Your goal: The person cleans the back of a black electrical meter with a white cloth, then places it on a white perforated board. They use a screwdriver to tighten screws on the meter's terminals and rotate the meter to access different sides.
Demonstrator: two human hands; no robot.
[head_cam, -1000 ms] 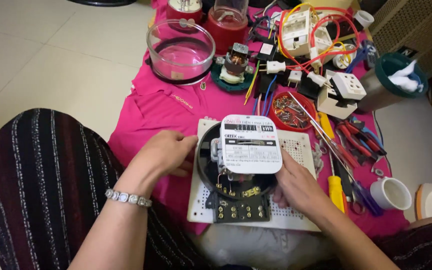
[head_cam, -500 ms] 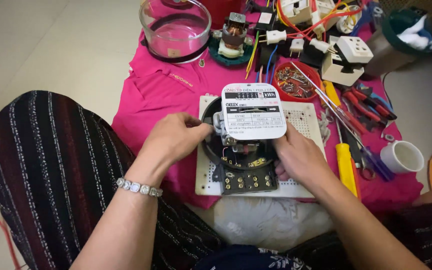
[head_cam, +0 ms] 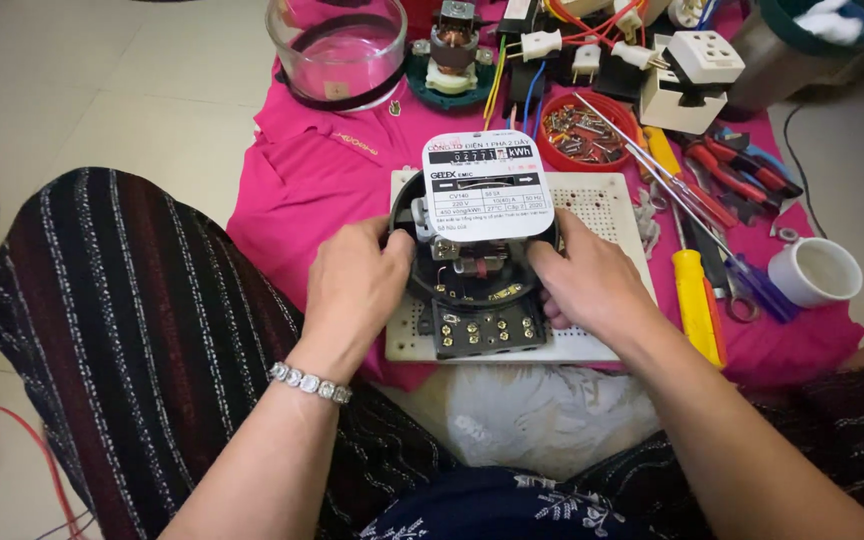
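An opened electricity meter (head_cam: pixel 477 265) with a black round base, a white faceplate and a terminal block at its near end rests on a white perforated board (head_cam: pixel 607 205). My left hand (head_cam: pixel 357 285) grips the meter's left rim, thumb against the faceplate's edge. My right hand (head_cam: pixel 587 285) clasps the right rim, fingers curled under the faceplate. A bracelet sits on my left wrist.
A pink cloth (head_cam: pixel 322 170) covers the floor. On it lie a clear glass dome (head_cam: pixel 337 45), a small motor (head_cam: pixel 450 55), a red dish of screws (head_cam: pixel 582 130), white sockets (head_cam: pixel 687 75), screwdrivers and pliers (head_cam: pixel 702 220), and a white cup (head_cam: pixel 817 272).
The camera moved closer and lower. My left hand slid from beside the meter onto its left rim; both hands now hold it.
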